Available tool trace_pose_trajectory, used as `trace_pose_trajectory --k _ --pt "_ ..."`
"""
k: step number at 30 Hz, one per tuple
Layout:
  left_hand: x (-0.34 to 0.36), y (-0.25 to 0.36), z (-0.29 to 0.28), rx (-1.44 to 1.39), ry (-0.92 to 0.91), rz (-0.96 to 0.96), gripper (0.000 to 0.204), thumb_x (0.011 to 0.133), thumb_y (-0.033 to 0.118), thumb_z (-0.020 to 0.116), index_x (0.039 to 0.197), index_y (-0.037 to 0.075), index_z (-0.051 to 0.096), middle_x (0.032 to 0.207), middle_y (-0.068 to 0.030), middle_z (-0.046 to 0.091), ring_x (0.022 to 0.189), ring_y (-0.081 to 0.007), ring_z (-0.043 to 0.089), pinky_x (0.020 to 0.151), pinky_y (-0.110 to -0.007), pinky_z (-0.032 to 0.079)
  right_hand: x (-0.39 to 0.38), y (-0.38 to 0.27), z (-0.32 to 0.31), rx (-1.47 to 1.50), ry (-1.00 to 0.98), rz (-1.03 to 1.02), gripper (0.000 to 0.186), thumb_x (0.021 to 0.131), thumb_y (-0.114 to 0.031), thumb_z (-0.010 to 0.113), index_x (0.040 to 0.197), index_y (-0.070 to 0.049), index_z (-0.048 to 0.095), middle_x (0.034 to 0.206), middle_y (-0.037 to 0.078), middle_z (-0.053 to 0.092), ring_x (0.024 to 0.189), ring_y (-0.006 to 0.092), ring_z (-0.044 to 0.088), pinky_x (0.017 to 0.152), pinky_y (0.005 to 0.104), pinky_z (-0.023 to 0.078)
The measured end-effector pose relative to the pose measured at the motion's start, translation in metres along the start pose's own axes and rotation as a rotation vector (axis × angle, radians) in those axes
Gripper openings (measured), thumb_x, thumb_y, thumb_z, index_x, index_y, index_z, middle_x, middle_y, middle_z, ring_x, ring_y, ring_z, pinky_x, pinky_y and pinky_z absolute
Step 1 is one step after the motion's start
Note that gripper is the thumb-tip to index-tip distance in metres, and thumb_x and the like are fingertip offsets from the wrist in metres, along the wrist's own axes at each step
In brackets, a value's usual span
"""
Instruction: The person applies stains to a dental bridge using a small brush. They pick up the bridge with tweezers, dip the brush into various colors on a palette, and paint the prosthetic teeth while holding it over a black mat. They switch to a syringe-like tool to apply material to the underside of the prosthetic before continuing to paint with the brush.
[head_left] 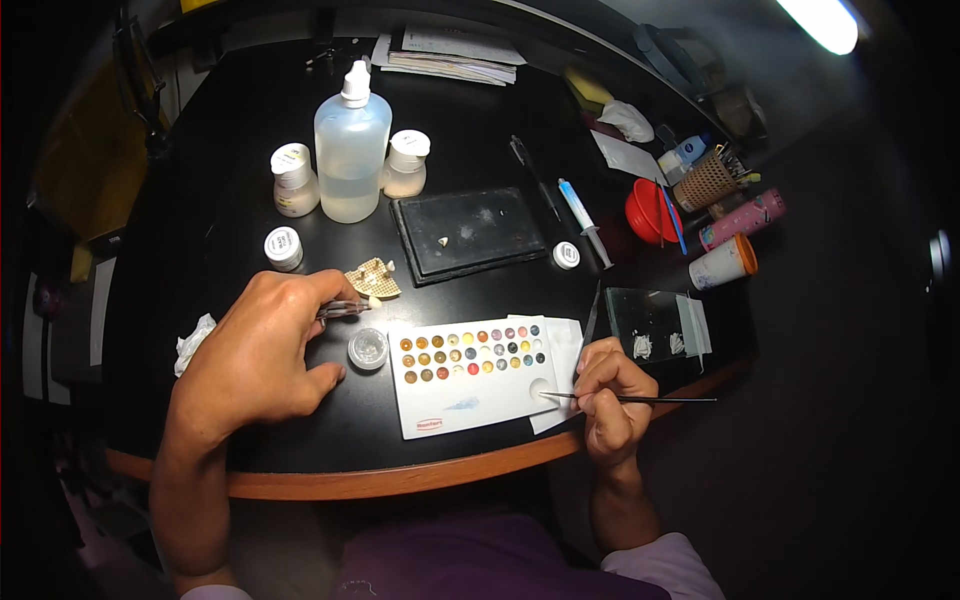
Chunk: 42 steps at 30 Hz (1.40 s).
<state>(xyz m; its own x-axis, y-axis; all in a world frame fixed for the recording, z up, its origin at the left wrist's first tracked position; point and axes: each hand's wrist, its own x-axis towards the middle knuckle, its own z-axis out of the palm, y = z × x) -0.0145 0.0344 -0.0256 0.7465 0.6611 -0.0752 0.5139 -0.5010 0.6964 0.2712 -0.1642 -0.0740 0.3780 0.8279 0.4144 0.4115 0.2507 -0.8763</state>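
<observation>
My left hand [255, 350] is closed around metal tweezers [340, 310]. At their tip sits a small whitish piece shaped like a tooth crown [374, 302]. Between my right fingers [612, 395] lies a thin dark paintbrush [665, 400], its tip at the round well [540, 387] of a white palette [470, 405]. Rows of small coloured paint pots fill the palette's upper part, and a bluish smear marks its lower part. Close to my left thumb stands a small glass jar [368, 349]. A beige honeycomb tray [373, 276] with small pegs lies just beyond the tweezers.
A large clear bottle [352, 150] stands between two white-lidded jars [294, 182]. Right of it lie a black slab [470, 235] with a small tooth-like piece, a pen [535, 175] and a syringe [583, 220]. Farther right are a red bowl [648, 212] and a glass plate [640, 310].
</observation>
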Motion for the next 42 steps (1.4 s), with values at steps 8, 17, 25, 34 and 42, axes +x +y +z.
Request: trace_pose_trajectory --k 8,17,25,34,42 --pt "-0.003 0.004 -0.003 0.055 0.011 -0.041 0.051 0.064 0.004 0.091 0.110 0.000 0.069 0.096 -0.0123 0.073 0.076 -0.0210 0.065 0.074 -0.033 0.055 0.001 0.003 0.001 0.000 -0.011 0.032 0.009 0.065 -0.005 0.055 0.066 0.002 0.060 0.075 0.011 0.056 0.076 0.0171 0.051 0.070 0.0288 0.040" --pt "0.000 0.005 -0.002 0.029 0.032 0.013 0.042 0.067 0.000 0.086 0.105 -0.006 0.069 0.087 -0.0220 0.072 0.081 -0.0320 0.074 0.076 -0.038 0.059 0.000 0.001 0.001 0.032 -0.026 0.099 0.008 0.067 -0.004 0.055 0.066 0.002 0.060 0.078 0.012 0.056 0.076 0.0153 0.050 0.069 0.0279 0.041" --pt "-0.001 -0.003 0.001 0.026 0.046 0.015 0.044 0.065 0.001 0.089 0.104 -0.002 0.069 0.093 -0.0136 0.074 0.075 -0.0231 0.066 0.071 -0.034 0.054 -0.001 -0.005 0.004 0.112 0.017 0.186 0.008 0.070 -0.001 0.051 0.067 0.002 0.058 0.077 0.010 0.055 0.068 0.0119 0.050 0.060 0.0249 0.042" --pt "-0.001 0.005 -0.003 0.020 0.014 -0.003 0.043 0.067 0.000 0.088 0.106 -0.005 0.070 0.092 -0.0191 0.074 0.080 -0.0269 0.071 0.076 -0.036 0.057 -0.002 0.000 0.001 0.118 0.025 0.137 0.009 0.070 -0.001 0.051 0.067 0.002 0.058 0.076 0.011 0.055 0.066 0.0116 0.049 0.058 0.0247 0.042" --pt "0.000 0.003 -0.001 0.011 0.004 0.009 0.044 0.066 0.000 0.089 0.106 -0.005 0.070 0.090 -0.0197 0.073 0.080 -0.0274 0.071 0.076 -0.036 0.058 -0.003 -0.001 0.000 0.096 0.014 0.168 0.010 0.070 0.001 0.049 0.066 0.002 0.058 0.076 0.011 0.056 0.067 0.0121 0.048 0.058 0.0254 0.041"
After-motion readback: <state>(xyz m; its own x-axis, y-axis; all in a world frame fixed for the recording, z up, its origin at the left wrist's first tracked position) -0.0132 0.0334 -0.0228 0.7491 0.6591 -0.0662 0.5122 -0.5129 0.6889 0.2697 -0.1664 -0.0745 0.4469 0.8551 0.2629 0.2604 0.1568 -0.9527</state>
